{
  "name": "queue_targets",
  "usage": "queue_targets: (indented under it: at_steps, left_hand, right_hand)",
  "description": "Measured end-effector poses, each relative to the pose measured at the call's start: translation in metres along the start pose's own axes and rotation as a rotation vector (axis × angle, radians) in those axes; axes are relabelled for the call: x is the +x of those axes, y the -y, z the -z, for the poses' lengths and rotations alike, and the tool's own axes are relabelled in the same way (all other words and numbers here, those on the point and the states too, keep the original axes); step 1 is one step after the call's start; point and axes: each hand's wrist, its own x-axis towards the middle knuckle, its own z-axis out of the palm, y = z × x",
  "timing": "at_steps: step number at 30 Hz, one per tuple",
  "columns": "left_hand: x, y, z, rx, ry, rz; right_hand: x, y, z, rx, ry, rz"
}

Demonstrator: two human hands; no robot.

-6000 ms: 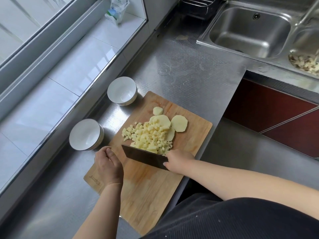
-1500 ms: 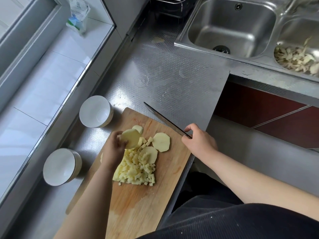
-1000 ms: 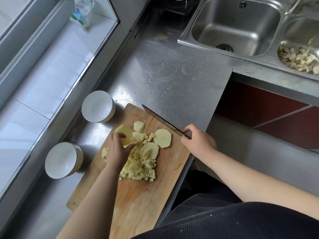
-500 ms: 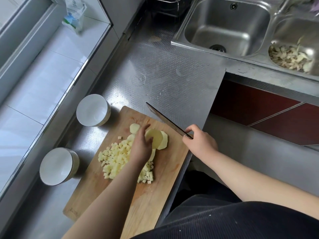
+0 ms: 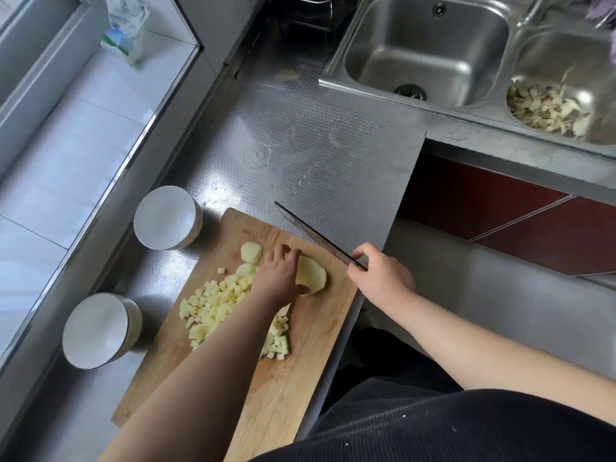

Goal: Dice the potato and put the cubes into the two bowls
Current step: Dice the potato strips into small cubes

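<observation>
A wooden cutting board [image 5: 300, 371] lies on the steel counter. On it sits a heap of potato cubes [image 5: 216, 305], with a small round end piece [image 5: 251, 252] beyond it. My left hand [image 5: 278, 278] rests on stacked potato slices [image 5: 313, 275] at the board's right side, fingers curled over their far edge and thumb at the near edge. My right hand [image 5: 380, 278] grips the handle of a cleaver [image 5: 313, 236], whose blade is raised edge-on above the board's far right corner. Two empty white bowls [image 5: 167, 217] [image 5: 100, 330] stand left of the board.
A double steel sink [image 5: 423, 48] lies at the far right, and its right basin holds potato peelings [image 5: 546, 110]. A white tiled sill with a small packet [image 5: 125, 28] runs along the left. The counter edge drops off just right of the board.
Over six seconds my left hand spread the cubes leftward and gathered the slices into a stack on the right. My right hand lifted the cleaver off the board and holds it aside.
</observation>
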Motion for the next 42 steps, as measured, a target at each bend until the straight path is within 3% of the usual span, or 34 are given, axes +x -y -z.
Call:
queue_targets:
  at_steps: [8,11,22,25,29,32,36,42]
  left_hand:
    - [0.015,-0.006,0.013,0.215,0.068,-0.004]
    - [0.008,-0.009,0.011,0.214,0.022,-0.033]
    - [-0.053,0.022,0.015,-0.743,-0.099,0.161]
    - [-0.072,0.060,0.026,-0.951,0.084,0.183]
    - [-0.100,0.107,0.025,-0.870,0.407,0.164]
    - [-0.121,0.137,0.007,-0.843,0.438,0.238]
    - [-0.157,0.159,-0.022,-0.972,0.553,0.336]
    - [-0.185,0.164,-0.057,-0.977,0.701,0.505]
  right_hand:
    - [0.001,0.000,-0.004,-0.010,0.023,0.011]
    - [0.000,-0.001,-0.006,-0.011,-0.009,0.022]
    - [-0.001,0.014,-0.020,0.104,-0.088,0.034]
    - [-0.006,0.024,-0.028,0.133,-0.028,0.082]
    - [-0.018,0.038,-0.041,0.167,0.160,0.153]
    - [-0.026,0.049,-0.053,0.165,0.317,0.226]
    - [-0.034,0.062,-0.073,-0.014,0.433,0.293]
    - [-0.043,0.082,-0.091,-0.450,0.408,0.466]
